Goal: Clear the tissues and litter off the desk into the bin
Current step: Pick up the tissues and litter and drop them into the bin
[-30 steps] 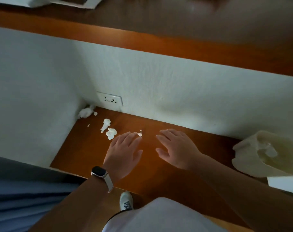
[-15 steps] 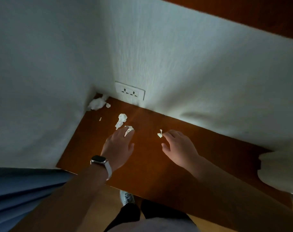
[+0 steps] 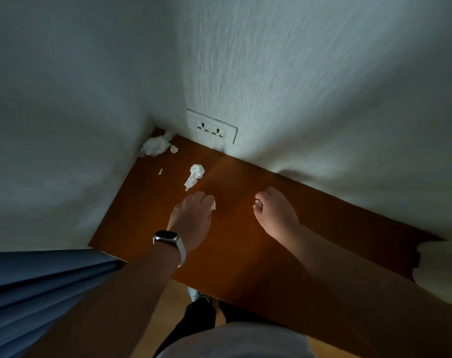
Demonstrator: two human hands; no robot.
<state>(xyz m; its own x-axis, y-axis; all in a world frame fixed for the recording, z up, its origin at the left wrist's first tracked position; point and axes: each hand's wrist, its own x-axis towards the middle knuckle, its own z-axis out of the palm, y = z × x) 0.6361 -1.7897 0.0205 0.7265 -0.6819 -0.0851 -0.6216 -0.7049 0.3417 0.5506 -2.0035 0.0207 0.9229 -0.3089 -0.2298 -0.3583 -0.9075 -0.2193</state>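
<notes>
On the brown wooden desk [image 3: 245, 249], my left hand [image 3: 192, 218], with a watch on its wrist, is closed over a small white tissue scrap [image 3: 213, 205] that shows beside its fingers. My right hand [image 3: 275, 211] pinches another tiny tissue bit [image 3: 257, 202] at its fingertips. Just beyond the left hand lies a crumpled tissue piece [image 3: 195, 175]. A bigger tissue wad [image 3: 155, 146] sits in the far left corner against the walls, with a small crumb [image 3: 174, 149] beside it and a tiny fleck [image 3: 160, 171] nearer. No bin is in view.
White walls close the desk at the back and left, with a power socket [image 3: 211, 128] low on the back wall. A pale white object [image 3: 439, 270] sits at the desk's right edge. Blue curtain folds [image 3: 39, 293] hang at lower left. My feet stand on the wooden floor below.
The view tilted down and nearer. Both hands went from flat and spread to closed, the left over the scrap nearest it, the right pinching the small bit in the middle.
</notes>
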